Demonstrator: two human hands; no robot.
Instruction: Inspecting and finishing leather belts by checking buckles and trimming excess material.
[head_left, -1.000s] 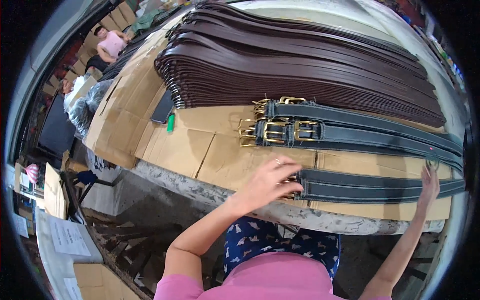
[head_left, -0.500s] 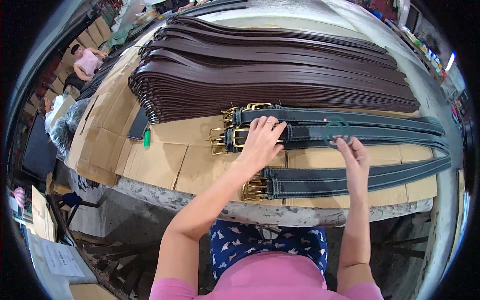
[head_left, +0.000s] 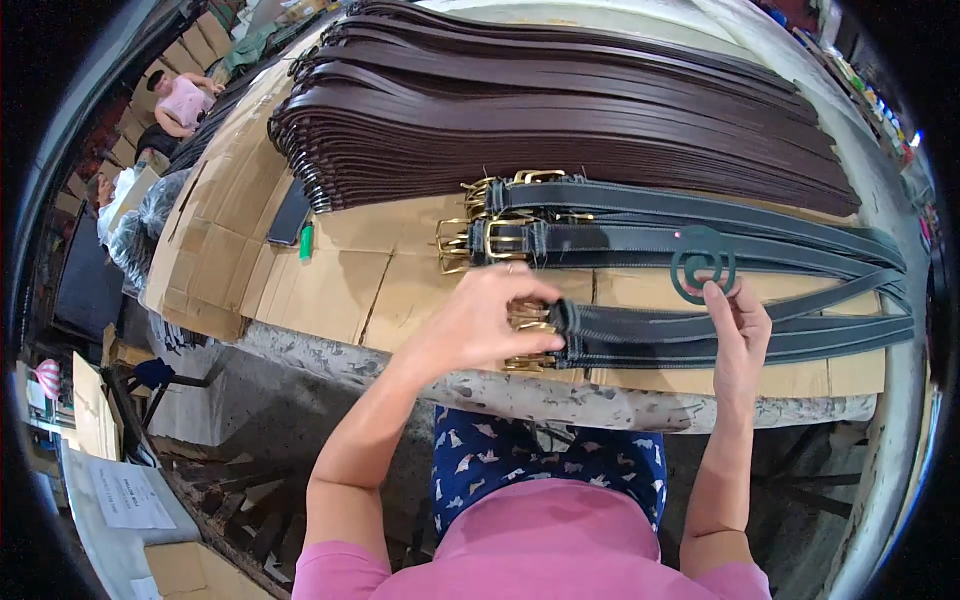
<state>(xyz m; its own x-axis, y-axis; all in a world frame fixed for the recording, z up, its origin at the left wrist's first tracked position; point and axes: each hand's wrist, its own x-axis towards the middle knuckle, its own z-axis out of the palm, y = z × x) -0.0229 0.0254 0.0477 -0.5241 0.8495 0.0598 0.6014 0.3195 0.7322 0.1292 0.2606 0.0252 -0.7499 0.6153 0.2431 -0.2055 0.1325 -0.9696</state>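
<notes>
My left hand (head_left: pixel 488 318) is at the buckle end of the near stack of black belts (head_left: pixel 650 350). Its thumb and fingers curl round the end of the top belt (head_left: pixel 640 322), partly hiding the brass buckles (head_left: pixel 525 362). That belt's strap slants up to the right, toward the other black belts (head_left: pixel 620 238) lying behind. Raised over the belts on the right, my right hand (head_left: pixel 742 315) pinches a dark green mosquito coil (head_left: pixel 680 270) between thumb and fingers. A small reddish spot shows at the coil's upper left.
A big pile of dark brown belts (head_left: pixel 560 110) fills the far side of the table. Cardboard (head_left: pixel 340 290) covers the tabletop. To the left lie a green lighter (head_left: pixel 306 241) and a dark phone (head_left: pixel 289 212). Another person (head_left: pixel 183 105) sits farther off at the upper left.
My left hand has moved from the middle belts toward me to the near stack, bringing a belt with it. My right hand has shifted slightly right, still holding the coil.
</notes>
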